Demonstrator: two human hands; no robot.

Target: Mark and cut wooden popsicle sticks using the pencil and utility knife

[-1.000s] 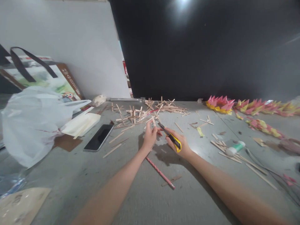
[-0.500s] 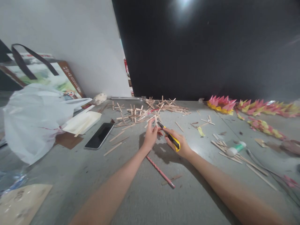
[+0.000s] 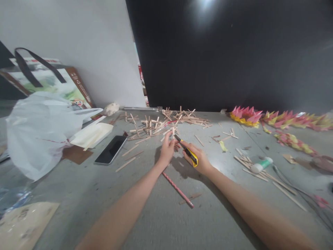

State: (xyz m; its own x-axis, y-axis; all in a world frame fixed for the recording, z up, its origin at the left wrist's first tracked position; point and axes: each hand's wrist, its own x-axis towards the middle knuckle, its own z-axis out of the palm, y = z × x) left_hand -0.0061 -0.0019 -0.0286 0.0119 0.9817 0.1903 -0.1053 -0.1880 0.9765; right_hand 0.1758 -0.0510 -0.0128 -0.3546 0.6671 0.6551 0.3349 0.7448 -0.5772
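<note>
My left hand (image 3: 167,149) pinches a small wooden stick piece (image 3: 173,131) that stands up from its fingertips. My right hand (image 3: 198,159) is wrapped round a yellow and black utility knife (image 3: 191,155), whose tip points up and left, close to the stick piece. Whether the blade touches the wood cannot be told. Just beyond both hands lies a pile of wooden sticks (image 3: 194,119), some joined into crosses. Below my left hand, a pink pencil (image 3: 178,190) lies slanted on the grey table (image 3: 156,222).
A phone (image 3: 111,150), a white tray (image 3: 93,135), a plastic bag (image 3: 39,132) and a carrier bag (image 3: 65,83) are on the left. On the right lie a glue stick (image 3: 262,165), loose sticks (image 3: 282,184) and pink and yellow folded paper (image 3: 246,116). A dark panel (image 3: 221,55) rises behind.
The knife has shifted slightly left and up in my right hand. My left hand has barely moved and still holds the stick piece.
</note>
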